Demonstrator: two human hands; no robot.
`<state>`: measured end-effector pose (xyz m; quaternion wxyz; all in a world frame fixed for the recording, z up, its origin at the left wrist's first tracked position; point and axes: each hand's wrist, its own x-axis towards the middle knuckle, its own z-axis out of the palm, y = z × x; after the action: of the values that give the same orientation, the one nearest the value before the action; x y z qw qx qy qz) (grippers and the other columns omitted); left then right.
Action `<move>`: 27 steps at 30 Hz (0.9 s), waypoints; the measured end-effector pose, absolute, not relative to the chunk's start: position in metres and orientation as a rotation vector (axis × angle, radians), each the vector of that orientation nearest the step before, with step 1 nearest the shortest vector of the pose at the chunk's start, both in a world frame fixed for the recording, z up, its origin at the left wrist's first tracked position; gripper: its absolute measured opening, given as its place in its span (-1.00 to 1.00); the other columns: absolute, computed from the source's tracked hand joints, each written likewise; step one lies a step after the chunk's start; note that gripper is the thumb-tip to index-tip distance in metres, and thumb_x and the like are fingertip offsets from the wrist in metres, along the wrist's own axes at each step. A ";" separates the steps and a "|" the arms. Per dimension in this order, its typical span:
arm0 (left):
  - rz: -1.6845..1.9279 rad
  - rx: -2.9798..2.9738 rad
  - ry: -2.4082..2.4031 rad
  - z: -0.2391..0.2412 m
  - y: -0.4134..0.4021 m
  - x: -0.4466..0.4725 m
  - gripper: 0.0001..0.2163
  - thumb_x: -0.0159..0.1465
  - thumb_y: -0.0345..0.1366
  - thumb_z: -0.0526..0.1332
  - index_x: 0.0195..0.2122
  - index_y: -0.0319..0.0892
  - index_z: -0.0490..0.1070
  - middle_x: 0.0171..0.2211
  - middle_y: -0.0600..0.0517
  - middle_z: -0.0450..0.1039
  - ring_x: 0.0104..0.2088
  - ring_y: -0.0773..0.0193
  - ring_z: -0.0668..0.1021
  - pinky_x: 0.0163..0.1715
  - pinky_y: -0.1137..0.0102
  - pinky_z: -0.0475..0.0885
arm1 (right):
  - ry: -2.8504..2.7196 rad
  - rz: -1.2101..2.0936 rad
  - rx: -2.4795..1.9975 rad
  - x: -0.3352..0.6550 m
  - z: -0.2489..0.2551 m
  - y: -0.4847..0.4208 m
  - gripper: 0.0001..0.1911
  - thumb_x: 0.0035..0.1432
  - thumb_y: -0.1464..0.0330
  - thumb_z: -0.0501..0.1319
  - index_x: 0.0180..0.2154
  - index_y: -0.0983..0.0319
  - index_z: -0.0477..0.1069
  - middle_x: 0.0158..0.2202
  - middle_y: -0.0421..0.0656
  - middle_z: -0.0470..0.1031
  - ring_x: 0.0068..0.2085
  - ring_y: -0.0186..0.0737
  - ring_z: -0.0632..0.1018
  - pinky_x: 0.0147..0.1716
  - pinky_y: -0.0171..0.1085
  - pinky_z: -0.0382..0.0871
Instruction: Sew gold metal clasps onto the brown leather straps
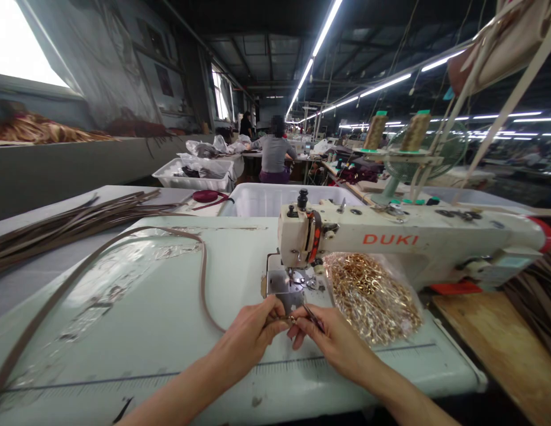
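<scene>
1. Pinching the flat, narrow, brown leather-like strap (203, 272) in the left grip (253, 328), with thumb and forefinger closed on it near its apparent end.
2. Running the strap's free length out to the left of the grip, in a loose bend over the smooth, pale green bench (146, 307).
3. Closing the right grip (326, 331) around a slender, dark, pointed tool (313, 318), with fingertips meeting the left ones at a small, shiny, gold-coloured piece (293, 319); too small to make out fully, as is its exact fit on the strap.
4. Working, by the look of it, at that piece: best done with the strap held flat and firm close to the end, free of twist.
5. Steer the tool's point clear of the left fingertips, and press lightly to spare the strap's surface.
6. Leave slack in the strap left of the grip, to avoid tugging the end sideways.
7. Mind the cream-white metal sewing machine (435, 236) just beyond both grips, and the clear plastic bag of gold-coloured metal hardware (373, 296) just beyond the right one, to its right.
</scene>
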<state>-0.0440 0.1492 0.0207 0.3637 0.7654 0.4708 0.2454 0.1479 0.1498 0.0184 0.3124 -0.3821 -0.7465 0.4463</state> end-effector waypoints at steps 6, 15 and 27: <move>0.662 1.944 1.112 0.024 0.148 -0.038 -0.93 0.30 -0.35 -0.03 -0.23 -0.13 0.20 -0.46 0.14 0.44 -0.53 0.39 0.41 -0.43 0.51 0.31 | -1.989 0.922 -1.046 0.140 0.013 0.140 -0.68 0.32 0.30 -0.07 -0.21 0.24 0.42 -0.45 -0.19 0.49 -0.37 -0.29 0.50 -0.31 -0.34 0.30; 0.677 2.183 1.283 0.006 0.146 -0.034 -0.80 0.31 -0.39 -0.06 -0.08 -0.11 0.21 -0.26 0.04 0.47 -0.30 0.28 0.53 -0.35 0.49 0.32 | -1.850 0.887 -1.167 0.134 0.005 0.149 -0.70 0.22 0.21 0.10 -0.44 0.25 0.41 -0.60 -0.26 0.43 -0.53 -0.34 0.46 -0.45 -0.39 0.26; 0.856 2.084 1.267 0.024 0.131 -0.047 -0.77 0.34 -0.29 0.04 0.00 0.05 0.29 -0.14 0.18 0.49 -0.15 0.36 0.52 -0.17 0.56 0.29 | -1.968 0.617 -1.161 0.138 0.007 0.149 -0.72 0.25 0.20 0.04 -0.17 0.20 0.43 -0.50 -0.22 0.45 -0.53 -0.33 0.43 -0.44 -0.36 0.31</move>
<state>-0.0468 0.1314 0.0236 0.2750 0.7752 0.4712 0.3184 0.1379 0.1490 0.0066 0.3776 -0.4542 -0.7700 0.2412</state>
